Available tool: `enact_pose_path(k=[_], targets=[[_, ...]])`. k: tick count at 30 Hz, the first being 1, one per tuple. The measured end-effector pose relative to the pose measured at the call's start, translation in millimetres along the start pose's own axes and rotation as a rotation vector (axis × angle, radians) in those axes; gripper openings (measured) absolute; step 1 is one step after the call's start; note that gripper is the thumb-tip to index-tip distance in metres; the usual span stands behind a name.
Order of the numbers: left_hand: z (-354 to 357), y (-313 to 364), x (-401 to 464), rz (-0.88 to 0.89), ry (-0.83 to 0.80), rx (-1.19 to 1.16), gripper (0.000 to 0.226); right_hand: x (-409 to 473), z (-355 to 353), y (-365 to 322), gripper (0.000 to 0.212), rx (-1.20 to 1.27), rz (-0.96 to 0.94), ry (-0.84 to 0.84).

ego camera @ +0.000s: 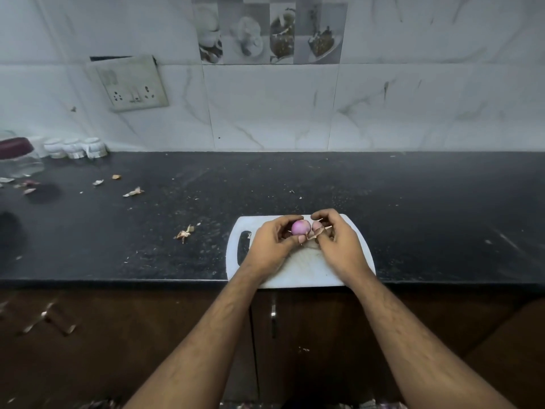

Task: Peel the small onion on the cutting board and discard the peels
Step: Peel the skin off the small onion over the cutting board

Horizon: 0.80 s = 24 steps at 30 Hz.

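A small pink-purple onion (300,227), its top bare and glossy, sits between the fingers of my left hand (272,246) above the white cutting board (298,273). My right hand (339,243) is right beside it, thumb and fingers pinching a dry brown strip of peel (314,235) that still hangs at the onion's right side. Both hands hover over the far half of the board. The onion's underside is hidden by my fingers.
The board lies at the front edge of a black countertop (427,219). Loose peel scraps lie left of the board (184,233) and further left (134,192). A glass jar (17,160) and white shakers (73,147) stand at the back left.
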<state>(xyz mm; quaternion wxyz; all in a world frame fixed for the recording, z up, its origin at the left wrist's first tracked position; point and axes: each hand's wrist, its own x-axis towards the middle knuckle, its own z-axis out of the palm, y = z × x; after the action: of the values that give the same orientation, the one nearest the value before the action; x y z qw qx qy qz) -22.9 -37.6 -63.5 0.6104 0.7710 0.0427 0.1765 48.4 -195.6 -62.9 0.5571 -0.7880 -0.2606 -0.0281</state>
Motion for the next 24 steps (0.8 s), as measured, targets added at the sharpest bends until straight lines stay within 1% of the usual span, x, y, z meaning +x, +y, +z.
enact_pose_path(k=[2, 4, 9, 11, 14, 17, 20, 24], targets=[[0, 1, -1, 0.019, -0.001, 0.079, 0.043, -2, -1, -2, 0.011, 0.045, -0.036, -0.027], [0, 0, -2, 0.032, 0.012, 0.127, 0.045, -2, -1, -2, 0.011, 0.102, -0.026, -0.048], [0, -4, 2, 0.008, 0.004, 0.107, 0.052, 0, -1, 1, 0.01, 0.204, 0.038, -0.054], [-1, -6, 3, -0.01, -0.005, 0.076, 0.048, 0, 0, 4, 0.006, 0.168, 0.041, -0.037], [0, -9, 6, -0.025, 0.024, 0.072, 0.039, 1, 1, 4, 0.006, 0.07, 0.054, -0.025], [2, -8, 6, -0.029, 0.043, 0.119, 0.037, 1, 1, 4, 0.004, -0.005, 0.061, -0.007], [3, -6, 4, -0.011, 0.046, 0.186, 0.037, 1, 1, 1, 0.002, -0.021, 0.067, 0.002], [3, -5, 3, 0.008, 0.043, 0.231, 0.039, -2, 0, -6, 0.013, -0.058, 0.03, -0.002]])
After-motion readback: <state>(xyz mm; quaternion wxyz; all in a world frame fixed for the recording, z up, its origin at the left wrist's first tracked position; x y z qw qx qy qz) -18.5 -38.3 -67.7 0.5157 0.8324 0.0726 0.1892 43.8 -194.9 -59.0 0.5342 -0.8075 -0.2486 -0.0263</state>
